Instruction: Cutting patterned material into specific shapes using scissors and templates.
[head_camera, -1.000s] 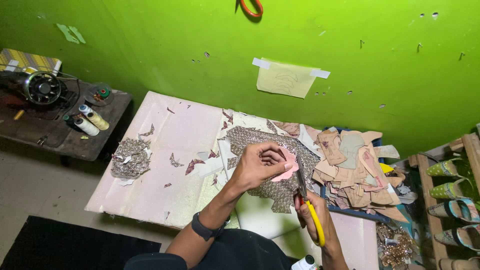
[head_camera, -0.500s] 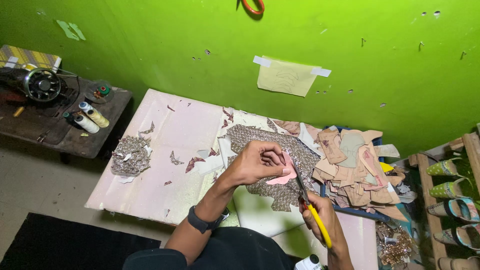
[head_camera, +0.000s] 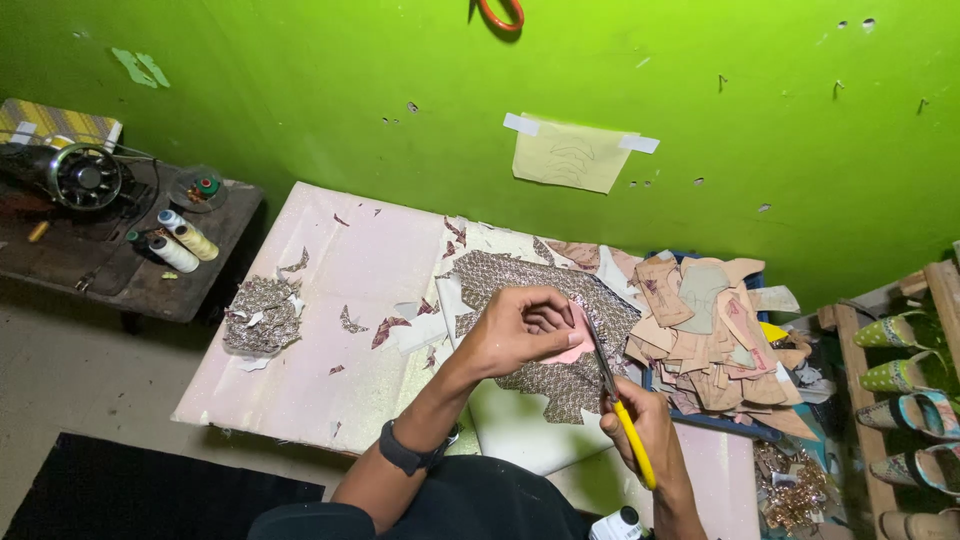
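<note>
Pink piece (head_camera: 572, 347) pinched in the left hand (head_camera: 520, 330) over the patterned sheet (head_camera: 560, 320) on the board (head_camera: 330, 330), mid-cut by scissors (head_camera: 615, 400) gripped in the right hand (head_camera: 645, 430), likely needing slow turning along the outline, with paper cutouts (head_camera: 700, 330) crowding rightward, clearer leftward.

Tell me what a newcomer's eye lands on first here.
The bright green wall fills the upper half. Below it, at centre, the left hand holds a pink piece over patterned fabric while the right hand works yellow-handled scissors. A heap of tan cut-outs lies just right.
</note>
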